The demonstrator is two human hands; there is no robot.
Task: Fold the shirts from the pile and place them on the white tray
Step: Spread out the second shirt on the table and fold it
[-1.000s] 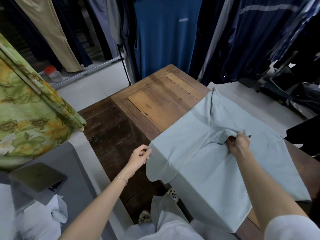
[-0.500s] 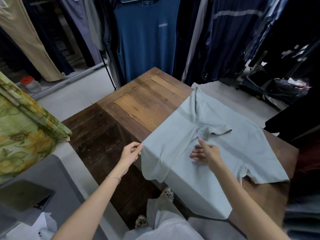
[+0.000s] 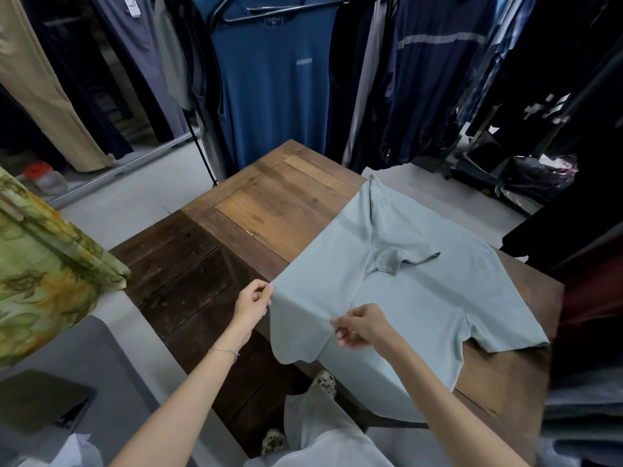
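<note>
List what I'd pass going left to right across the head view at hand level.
floral cloth → left hand → right hand, both pinching the shirt → its outspread sleeve

a wooden table (image 3: 276,210) is stretching away beyond the fingers (image 3: 261,291) of the left hand (image 3: 251,306). a blue garment (image 3: 269,96) is hanging well past them, and a green floral cloth (image 3: 40,281) is draping far to their left.
</note>
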